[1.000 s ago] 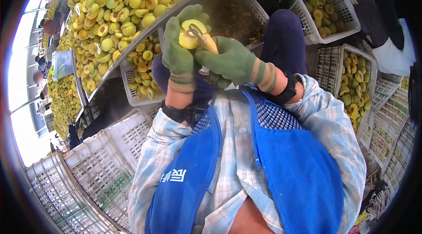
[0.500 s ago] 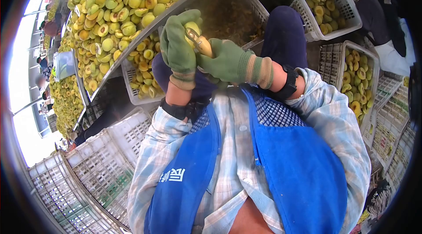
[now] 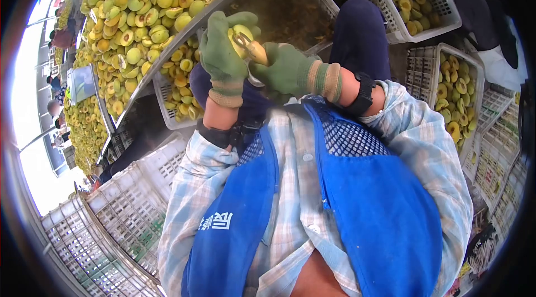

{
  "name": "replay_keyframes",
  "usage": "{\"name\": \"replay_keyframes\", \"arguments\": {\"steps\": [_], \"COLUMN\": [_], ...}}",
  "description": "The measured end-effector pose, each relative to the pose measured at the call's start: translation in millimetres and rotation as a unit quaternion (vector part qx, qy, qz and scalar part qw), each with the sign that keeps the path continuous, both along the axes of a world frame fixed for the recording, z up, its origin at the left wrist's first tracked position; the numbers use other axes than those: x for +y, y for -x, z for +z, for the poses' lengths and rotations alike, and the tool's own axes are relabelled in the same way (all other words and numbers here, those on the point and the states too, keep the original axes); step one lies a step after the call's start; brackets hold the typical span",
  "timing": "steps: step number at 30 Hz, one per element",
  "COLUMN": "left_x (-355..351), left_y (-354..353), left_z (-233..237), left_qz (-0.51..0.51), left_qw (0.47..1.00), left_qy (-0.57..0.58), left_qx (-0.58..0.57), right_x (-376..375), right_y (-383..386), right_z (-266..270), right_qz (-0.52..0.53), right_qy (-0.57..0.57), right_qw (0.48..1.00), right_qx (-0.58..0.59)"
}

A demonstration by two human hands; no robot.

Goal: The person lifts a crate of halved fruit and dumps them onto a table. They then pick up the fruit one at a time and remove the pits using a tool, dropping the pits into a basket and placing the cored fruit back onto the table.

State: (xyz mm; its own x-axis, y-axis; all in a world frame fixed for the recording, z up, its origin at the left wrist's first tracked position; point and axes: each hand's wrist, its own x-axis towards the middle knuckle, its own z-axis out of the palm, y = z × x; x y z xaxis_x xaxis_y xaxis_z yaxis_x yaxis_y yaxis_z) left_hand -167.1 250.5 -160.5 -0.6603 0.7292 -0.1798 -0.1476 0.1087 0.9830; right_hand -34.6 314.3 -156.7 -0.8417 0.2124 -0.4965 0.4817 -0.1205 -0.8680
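Fruit (image 3: 239, 33): upper centre of frame, gripped in the closed left hand (image 3: 222, 57), just left of the right hand (image 3: 286, 71). Right hand: closed on a small tool (image 3: 255, 50) slanting up-left, its tip touching the fruit.

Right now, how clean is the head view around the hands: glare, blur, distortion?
Head view: heavy fisheye bending with a black rim; daylight blown out at the left edge; left hand, right hand, fruit and tool evenly lit, slightly soft; crates near the rim look curved.
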Motion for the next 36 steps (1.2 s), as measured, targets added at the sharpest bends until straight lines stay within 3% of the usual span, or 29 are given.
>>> {"name": "replay_keyframes", "arguments": {"steps": [1,3,8,10,12,14,15,18,21,23,26,28,30,31,34,36], "left_x": [0,-4,-4,-5,-6,-5,-5,-6,-8,-5,-3,-4,-5,-6,-8,-9], "left_y": [0,0,8,18,19,18,16,16,14,16,11,11,12,13,15,16], "left_z": [1,-3,-12,-32,-34,-31,-30,-30,-25,-18,-9,-18,-28,-32,-33,-31], "left_qz": [-0.001,-0.011,-0.044,-0.097,-0.124,-0.125,-0.124,-0.139,-0.198,-0.225,-0.218,-0.178,-0.153,-0.147,-0.155,-0.155], "left_qw": [1.000,0.999,0.997,0.990,0.978,0.979,0.980,0.970,0.908,0.853,0.843,0.924,0.956,0.959,0.953,0.952], "left_qy": [0.005,0.012,0.020,0.010,0.010,0.023,0.032,0.047,0.022,0.024,0.049,0.053,0.056,0.059,0.059,0.055], "left_qx": [-0.007,-0.028,-0.055,0.097,0.169,0.157,0.150,0.196,0.369,0.471,0.490,0.334,0.242,0.234,0.255,0.259], "right_x": [-1,-1,13,16,16,16,8,11,19,24,21,13,3,9,25,30], "right_y": [5,4,-8,-8,-8,-8,-8,-6,-9,-10,-6,-5,-2,-3,-4,-1], "right_z": [-27,-21,8,-4,-6,1,-12,-8,-23,-13,-9,-20,-24,-22,-27,-17], "right_qz": [0.025,0.052,0.077,0.109,0.115,0.095,0.040,0.078,0.166,0.151,0.123,0.082,0.024,0.080,0.143,0.159], "right_qy": [-0.137,-0.244,-0.212,-0.249,-0.246,-0.209,-0.248,-0.151,-0.285,-0.253,-0.212,-0.194,-0.189,-0.226,-0.439,-0.438], "right_qw": [0.989,0.967,0.974,0.962,0.961,0.972,0.968,0.985,0.944,0.954,0.966,0.975,0.981,0.968,0.886,0.883], "right_qx": [0.047,0.059,-0.030,-0.040,-0.046,-0.049,0.014,-0.034,-0.020,-0.056,-0.077,-0.064,-0.033,-0.077,-0.052,-0.052]}}
